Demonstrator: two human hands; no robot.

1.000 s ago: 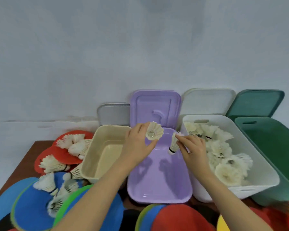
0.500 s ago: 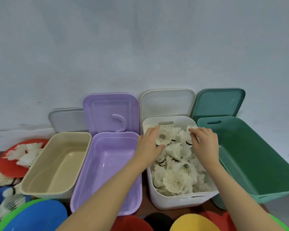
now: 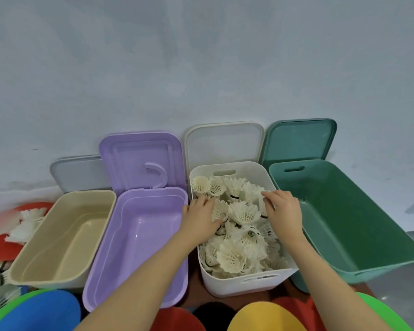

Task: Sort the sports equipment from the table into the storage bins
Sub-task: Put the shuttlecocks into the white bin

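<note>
White shuttlecocks (image 3: 244,212) in the white bin (image 3: 249,286), under loosely spread fingers of left hand (image 3: 201,219) and right hand (image 3: 283,211).

Bright even light, soft shadows, warped edges

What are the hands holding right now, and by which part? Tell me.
Cannot be told. Both the left hand and right hand rest on the shuttlecocks in the white bin.

The dark worktop (image 3: 193,298) carries a white bin (image 3: 246,284); left of it stand a purple bin (image 3: 98,278) and a beige bin (image 3: 46,274), right of it a green bin (image 3: 380,266), with coloured discs (image 3: 261,317) in front.
</note>
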